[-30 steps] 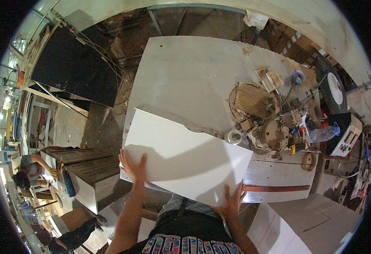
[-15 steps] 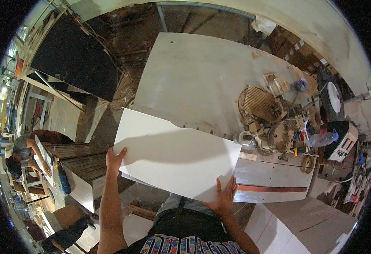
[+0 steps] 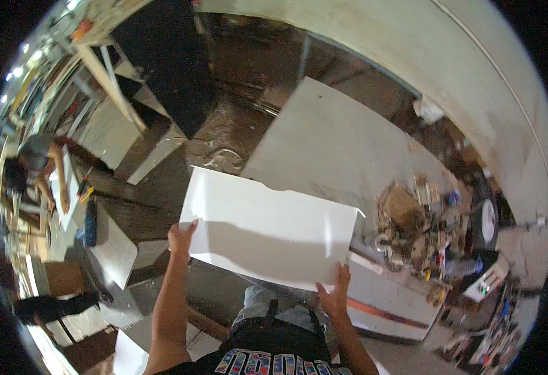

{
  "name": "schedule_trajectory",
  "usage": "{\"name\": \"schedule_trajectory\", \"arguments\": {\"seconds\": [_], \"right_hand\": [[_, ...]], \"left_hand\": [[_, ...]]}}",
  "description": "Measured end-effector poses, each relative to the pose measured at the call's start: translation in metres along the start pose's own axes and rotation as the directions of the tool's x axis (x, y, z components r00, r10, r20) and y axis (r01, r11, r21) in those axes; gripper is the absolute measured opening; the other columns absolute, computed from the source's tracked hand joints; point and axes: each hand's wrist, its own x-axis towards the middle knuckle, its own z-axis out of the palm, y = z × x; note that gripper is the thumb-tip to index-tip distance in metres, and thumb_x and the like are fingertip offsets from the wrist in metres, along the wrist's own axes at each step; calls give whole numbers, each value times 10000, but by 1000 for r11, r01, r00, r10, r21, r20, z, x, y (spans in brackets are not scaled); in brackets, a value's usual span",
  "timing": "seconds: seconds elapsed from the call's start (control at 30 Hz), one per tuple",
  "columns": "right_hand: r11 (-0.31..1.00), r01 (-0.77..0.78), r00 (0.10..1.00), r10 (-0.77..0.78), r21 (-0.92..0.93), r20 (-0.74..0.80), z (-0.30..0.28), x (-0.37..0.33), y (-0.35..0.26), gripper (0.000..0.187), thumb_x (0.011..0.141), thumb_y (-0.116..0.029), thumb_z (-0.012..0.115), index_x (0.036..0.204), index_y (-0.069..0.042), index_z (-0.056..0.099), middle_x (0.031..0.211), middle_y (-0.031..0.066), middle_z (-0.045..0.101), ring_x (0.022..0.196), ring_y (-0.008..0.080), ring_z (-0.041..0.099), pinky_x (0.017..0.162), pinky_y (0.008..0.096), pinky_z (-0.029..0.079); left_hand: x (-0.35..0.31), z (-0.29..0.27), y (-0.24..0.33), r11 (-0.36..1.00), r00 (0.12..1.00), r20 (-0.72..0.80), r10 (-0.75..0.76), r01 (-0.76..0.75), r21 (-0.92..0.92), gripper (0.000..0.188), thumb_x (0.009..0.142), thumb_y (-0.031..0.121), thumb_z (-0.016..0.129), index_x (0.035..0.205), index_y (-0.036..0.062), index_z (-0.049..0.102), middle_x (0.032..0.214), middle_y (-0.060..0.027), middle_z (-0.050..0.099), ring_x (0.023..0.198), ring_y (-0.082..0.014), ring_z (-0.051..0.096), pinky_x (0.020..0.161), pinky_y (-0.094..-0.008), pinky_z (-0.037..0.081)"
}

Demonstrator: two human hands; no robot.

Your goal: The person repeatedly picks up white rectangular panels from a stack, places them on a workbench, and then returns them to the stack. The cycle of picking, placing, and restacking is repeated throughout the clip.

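Note:
A white rectangular panel [image 3: 268, 215] is held in front of my body, with a shallow notch in its far edge. My left hand [image 3: 181, 237] grips its left edge near the lower corner, thumb on top and the other fingers hidden beneath. At the lower right corner, my right hand [image 3: 335, 292] closes on the edge, its fingers partly along the side. A thin strip of edge juts out at the panel's far right corner. The panel's right part overlaps the grey worktable [image 3: 349, 131] in view; whether it touches cannot be seen.
A dusty machine [image 3: 411, 244] with a round base stands on the table at the right, among small parts and a clear plastic bottle [image 3: 461, 267]. An orange-brown strip [image 3: 386, 312] runs along the table's near side. At far left, a person [image 3: 36, 162] leans over a white board.
My view has turned left, so the table and machine sit farther right. The panel has swung left off the table's near edge, with both hands still on it.

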Motion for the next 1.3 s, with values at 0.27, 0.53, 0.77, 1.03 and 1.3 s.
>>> {"name": "schedule_trajectory", "arguments": {"seconds": [0.27, 0.53, 0.77, 1.03, 1.3], "right_hand": [[712, -187, 981, 169, 676, 93, -18, 58, 31, 829, 1078, -98, 718, 1803, -14, 326, 1623, 216, 570, 1465, 351, 582, 1265, 482, 468], [868, -26, 954, -127, 496, 273, -42, 96, 5, 766, 1096, -380, 824, 1666, 37, 529, 1577, 246, 644, 1333, 366, 654, 1109, 494, 569], [838, 76, 859, -330, 541, 390, -46, 59, -25, 773, 1104, -378, 806, 1678, 53, 520, 1631, 243, 611, 1379, 372, 629, 1131, 502, 546], [926, -24, 700, -253, 376, 668, -56, -78, -117, 714, 1138, -401, 751, 1650, 61, 566, 1592, 225, 652, 1353, 376, 631, 1186, 518, 506], [946, -26, 556, -254, 322, 792, -32, -152, -183, 585, 1152, -284, 719, 1613, 51, 589, 1564, 190, 672, 1333, 375, 663, 1098, 541, 580]], "left_hand": [[-127, -71, -11, 974, 928, -303, -218, 187, -127, 878, 858, 589, 1014, 1423, -11, 711, 1276, -193, 812, 1150, -329, 812, 1027, -494, 689], [-359, -135, -47, 950, 788, -565, -246, 81, -301, 968, 798, 808, 937, 1365, 40, 775, 1196, -156, 827, 1160, -312, 788, 1185, -475, 490], [-573, -129, -134, 885, 498, -731, -466, 264, -384, 909, 831, 798, 902, 1399, 98, 783, 1296, -159, 841, 1295, -337, 752, 1186, -466, 408], [-752, -143, -227, 762, 333, -692, -640, 391, -516, 898, 905, 743, 822, 1531, 105, 735, 1484, -187, 782, 1458, -355, 681, 1242, -500, 363], [-805, -188, -281, 714, 269, -665, -697, 353, -605, 887, 946, 686, 829, 1599, 107, 674, 1595, -173, 714, 1519, -357, 629, 1299, -591, 304]]}}
